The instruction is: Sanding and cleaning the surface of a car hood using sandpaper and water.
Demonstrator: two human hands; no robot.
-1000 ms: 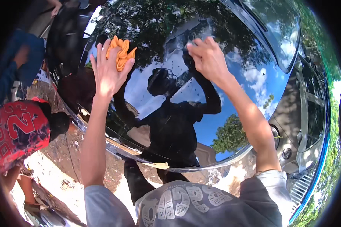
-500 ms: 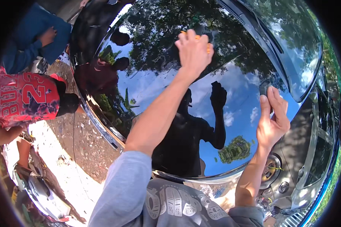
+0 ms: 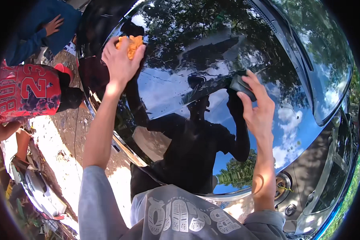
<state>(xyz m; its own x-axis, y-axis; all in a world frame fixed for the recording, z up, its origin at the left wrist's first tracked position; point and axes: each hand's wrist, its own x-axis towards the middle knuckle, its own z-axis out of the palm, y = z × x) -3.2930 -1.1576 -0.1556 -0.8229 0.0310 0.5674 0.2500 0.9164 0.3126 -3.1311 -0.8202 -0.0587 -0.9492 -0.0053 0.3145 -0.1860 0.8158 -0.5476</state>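
A glossy black car hood (image 3: 164, 98) spreads below me, wet in places and mirroring trees, sky and my own dark shape. Toward its left side, my left hand (image 3: 122, 66) presses a crumpled orange cloth (image 3: 135, 46) against the panel with curled fingers. My right hand (image 3: 260, 102) grips a small dark grey block (image 3: 243, 87) between thumb and fingers, over the hood's right half. Whether the block touches the paint I cannot tell. A dull, wet-looking patch (image 3: 208, 52) lies on the hood between and beyond the two hands.
The windshield (image 3: 328, 44) with its wiper bounds the hood at the upper right. A person in a red jersey (image 3: 32, 90) and another in a dark blue sleeve (image 3: 28, 44) are close by on the left. A wheel (image 3: 283, 187) and the car's side lie lower right.
My left hand has swept left with the orange cloth, from the hood's middle to its left side. My right hand has moved left with the grey block, farther over the hood.
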